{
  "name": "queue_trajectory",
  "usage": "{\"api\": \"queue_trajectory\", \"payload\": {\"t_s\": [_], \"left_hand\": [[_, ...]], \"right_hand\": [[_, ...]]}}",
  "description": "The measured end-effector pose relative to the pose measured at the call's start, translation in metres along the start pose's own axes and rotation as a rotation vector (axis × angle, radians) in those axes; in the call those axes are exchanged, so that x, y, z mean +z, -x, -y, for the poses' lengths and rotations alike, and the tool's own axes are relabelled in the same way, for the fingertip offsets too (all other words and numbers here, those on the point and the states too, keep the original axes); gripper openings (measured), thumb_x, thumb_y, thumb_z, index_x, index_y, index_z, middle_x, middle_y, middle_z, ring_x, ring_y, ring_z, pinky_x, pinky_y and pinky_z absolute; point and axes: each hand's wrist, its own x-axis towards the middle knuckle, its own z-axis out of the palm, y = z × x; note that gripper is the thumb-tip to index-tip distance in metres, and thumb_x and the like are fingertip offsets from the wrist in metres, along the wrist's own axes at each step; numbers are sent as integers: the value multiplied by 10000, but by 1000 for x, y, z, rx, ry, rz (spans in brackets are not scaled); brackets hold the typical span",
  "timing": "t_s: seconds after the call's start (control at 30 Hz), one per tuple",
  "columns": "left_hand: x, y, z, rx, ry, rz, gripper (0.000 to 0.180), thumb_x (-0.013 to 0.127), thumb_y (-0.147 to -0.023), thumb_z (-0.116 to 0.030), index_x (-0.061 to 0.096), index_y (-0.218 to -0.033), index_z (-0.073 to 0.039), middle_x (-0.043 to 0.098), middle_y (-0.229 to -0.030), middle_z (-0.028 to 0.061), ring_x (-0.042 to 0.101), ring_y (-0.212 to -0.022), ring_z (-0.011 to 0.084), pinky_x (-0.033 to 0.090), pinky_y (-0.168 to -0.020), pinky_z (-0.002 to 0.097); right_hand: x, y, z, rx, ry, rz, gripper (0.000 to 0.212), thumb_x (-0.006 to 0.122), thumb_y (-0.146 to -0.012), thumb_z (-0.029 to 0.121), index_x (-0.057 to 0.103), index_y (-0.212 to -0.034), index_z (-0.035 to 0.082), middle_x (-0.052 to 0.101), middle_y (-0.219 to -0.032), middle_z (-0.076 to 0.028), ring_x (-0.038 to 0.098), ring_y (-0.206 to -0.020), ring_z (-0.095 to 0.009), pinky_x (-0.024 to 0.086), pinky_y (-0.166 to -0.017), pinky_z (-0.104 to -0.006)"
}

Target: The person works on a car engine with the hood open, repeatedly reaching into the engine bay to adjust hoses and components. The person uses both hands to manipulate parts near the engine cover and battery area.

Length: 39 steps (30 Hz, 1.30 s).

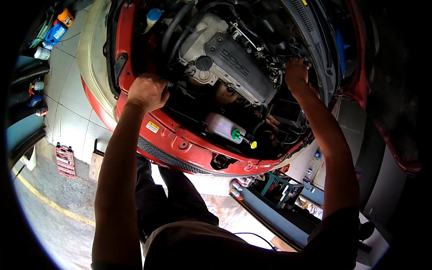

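Note:
A red car's engine bay lies open before me, with a grey and black engine cover (234,67) in the middle. My left hand (147,92) is closed in a fist at the red front crossmember (180,137), beside the headlight. A small dark shape shows at its knuckles; what the fingers grip is hidden. Across the engine, my right hand (297,74) reaches among dark hoses and fittings near the windscreen cowl. Its fingers bend down over a part too dark to name. Between the arms sits a translucent fluid bottle (222,126) with a green cap.
A blue filler cap (154,15) stands near the headlight (96,49). A yellow dipstick-like end (254,144) sticks out by the fluid bottle. On the floor to the left is an open red socket set (65,161). Bottles (55,33) line the far left; a green cart (281,189) stands right.

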Motion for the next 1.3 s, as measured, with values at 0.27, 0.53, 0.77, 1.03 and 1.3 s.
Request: {"api": "queue_trajectory", "payload": {"t_s": [0.27,0.53,0.77,1.03,1.3], "left_hand": [[2,0,1,14,-8,-23,198,622,-820,-271,673,-750,-93,687,-786,76,673,-797,273,543,-784,381],[4,2,2,-1,-2,-24,212,619,-816,-281,669,-736,-91,686,-785,80,674,-803,273,539,-804,373],[4,2,1,0,10,-36,221,625,-813,-289,662,-731,-87,676,-772,80,674,-811,271,537,-804,374],[4,2,2,-14,40,-32,217,628,-814,-284,665,-750,-80,689,-804,84,673,-831,277,537,-813,381],[4,3,2,-10,58,-52,205,623,-816,-264,660,-768,-68,683,-818,94,668,-855,284,537,-825,388]], "right_hand": [[10,-6,5,-57,160,-151,263,598,-912,259,654,-1113,99,584,-1068,-105,565,-1065,-319,533,-667,-476],[14,-25,13,-57,208,0,116,709,-819,242,767,-847,145,689,-917,-82,664,-873,-308,523,-432,-455],[38,-33,3,-54,-23,-98,70,713,-822,180,770,-846,148,718,-926,-93,698,-826,-311,585,-637,-458],[48,-28,-15,-109,-30,-106,75,686,-863,183,749,-869,142,730,-957,-92,724,-868,-296,584,-678,-453],[52,-18,-13,-128,38,-65,129,634,-925,215,673,-1019,137,690,-969,-78,696,-886,-263,570,-765,-439]]}}
